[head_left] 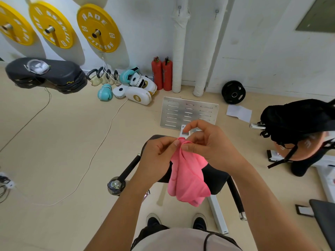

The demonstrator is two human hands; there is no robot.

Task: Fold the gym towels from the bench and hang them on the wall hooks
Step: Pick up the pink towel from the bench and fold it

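Note:
A pink towel [186, 178] hangs bunched from both hands above the black bench pad [215, 180]. My left hand [157, 156] pinches its top edge from the left. My right hand [208, 142] pinches the same top corner from the right, thumb and forefinger raised. The towel's lower part droops loose in folds. Two metal wall hooks show high on the white wall, one [179, 9] over a wrapped pipe, the other [216, 12] to its right. No other towel is visible on the bench.
Yellow weight plates [98, 28] hang on the wall at left. Boxing gloves [135, 86], kettlebells and two red fire extinguishers [162, 74] line the wall base. A black backpack [299, 120] sits at right; a slotted metal plate [188, 113] lies ahead, cables cross the floor.

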